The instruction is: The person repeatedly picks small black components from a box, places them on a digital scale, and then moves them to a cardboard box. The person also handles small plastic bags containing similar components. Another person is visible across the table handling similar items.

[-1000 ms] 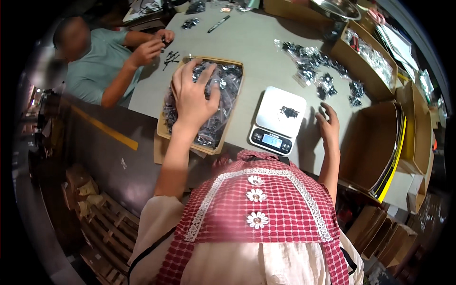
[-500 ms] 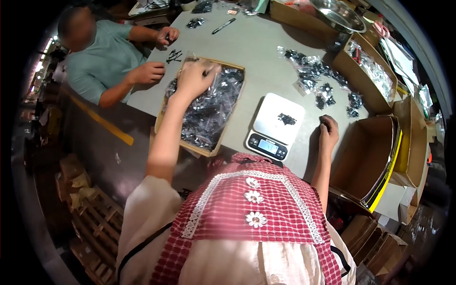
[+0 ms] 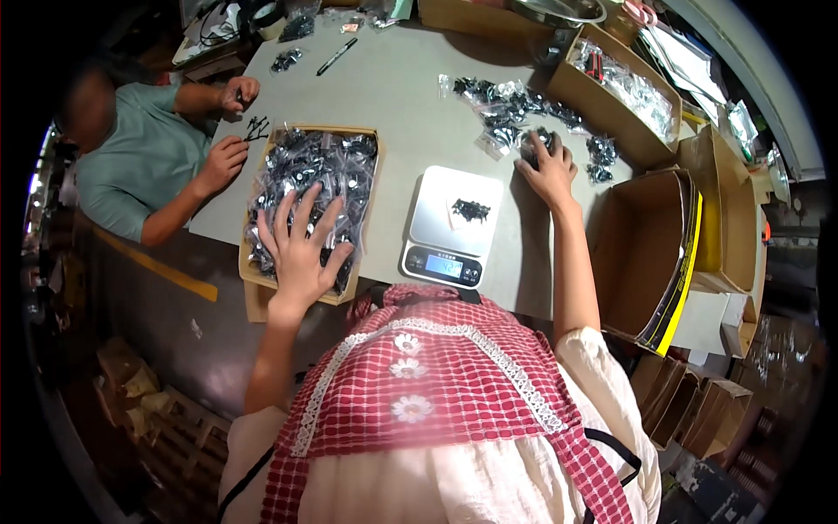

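My left hand [image 3: 301, 249] lies with its fingers spread on clear plastic bags of black parts [image 3: 323, 162], which fill a shallow cardboard box [image 3: 375, 170]. On the right, my right hand [image 3: 552, 175] curls its fingers over a small bag of black parts [image 3: 543, 137] on the table, at the near edge of a group of similar bags [image 3: 502, 105]. Between my hands stands a white digital scale [image 3: 425, 214] with a lit display. A small heap of black pieces [image 3: 471, 210] rests on its plate.
A co-worker [image 3: 144, 148] sits at the left, hands by loose black pieces [image 3: 256, 129]. A marker pen [image 3: 337, 57] lies farther back. Open cardboard boxes [image 3: 642, 253] line the right side, one holding clear bags [image 3: 624, 79]. A metal bowl [image 3: 559, 10] stands behind.
My left hand has come back toward me over the box and spread its fingers. My right hand has reached forward from beside the scale to the bags. The view has shifted rightward.
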Demonstrator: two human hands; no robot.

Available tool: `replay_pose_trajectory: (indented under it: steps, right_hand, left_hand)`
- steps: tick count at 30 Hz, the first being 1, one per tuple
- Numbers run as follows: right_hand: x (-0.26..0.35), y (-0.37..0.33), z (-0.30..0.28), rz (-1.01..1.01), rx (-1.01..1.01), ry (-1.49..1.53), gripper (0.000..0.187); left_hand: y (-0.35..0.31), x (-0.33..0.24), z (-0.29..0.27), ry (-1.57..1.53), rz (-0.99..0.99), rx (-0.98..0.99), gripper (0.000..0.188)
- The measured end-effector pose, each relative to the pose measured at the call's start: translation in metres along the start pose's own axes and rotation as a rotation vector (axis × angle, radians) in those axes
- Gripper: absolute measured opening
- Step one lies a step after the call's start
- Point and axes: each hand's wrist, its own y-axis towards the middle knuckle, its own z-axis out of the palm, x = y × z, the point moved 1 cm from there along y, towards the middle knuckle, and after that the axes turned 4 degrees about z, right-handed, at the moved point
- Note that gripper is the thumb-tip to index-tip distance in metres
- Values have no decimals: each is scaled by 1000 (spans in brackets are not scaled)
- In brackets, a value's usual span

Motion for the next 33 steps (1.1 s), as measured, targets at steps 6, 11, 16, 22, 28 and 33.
replay_pose_trajectory:
  steps: [6, 11, 16, 22, 28, 33]
  right_hand:
    - [16, -34, -25, 83, 29, -61, 40]
    - [-24, -57, -37, 290, 217, 630, 31]
    - [-48, -74, -49, 452, -138, 1168, 34]
    - [14, -105, -67, 159, -125, 912, 34]
    - [61, -122, -51, -168, 46, 522, 73]
    - [10, -126, -39, 57, -2, -76, 73]
  left_hand:
    - [14, -21, -31, -7, -33, -154, 44]
    - [49, -65, -7, -190, 7, -326, 28]
    - [86, -132, 67, -470, 218, -98, 37]
    - [87, -134, 122, -453, 160, 73, 35]
    - [79, -90, 94, -1493, -641, 114, 35]
    - [75, -72, 64, -2292, -971, 46, 40]
